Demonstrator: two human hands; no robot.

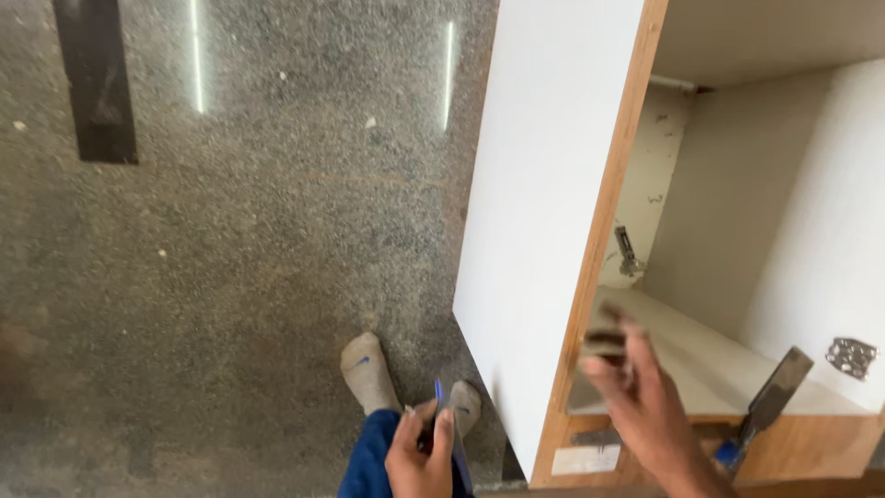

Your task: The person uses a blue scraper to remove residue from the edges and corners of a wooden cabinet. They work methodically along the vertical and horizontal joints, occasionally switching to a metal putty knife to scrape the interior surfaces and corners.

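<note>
My left hand (422,454) is at the bottom centre, closed around a thin dark tool with a blue edge (449,433) that points upward. My right hand (643,401) is blurred in front of the lower edge of a white cabinet (544,212), its fingers pinching a small dark piece (606,343). The cabinet's door panel with a wooden edge stands open toward me. A metal hinge (627,254) is fixed inside, on the cabinet's side wall.
A chisel with a blue handle (765,406) leans on the cabinet's bottom board. Another metal hinge plate (852,356) sits at the right. My socked feet (371,373) stand on a speckled grey floor; a dark strip (95,78) lies at the top left.
</note>
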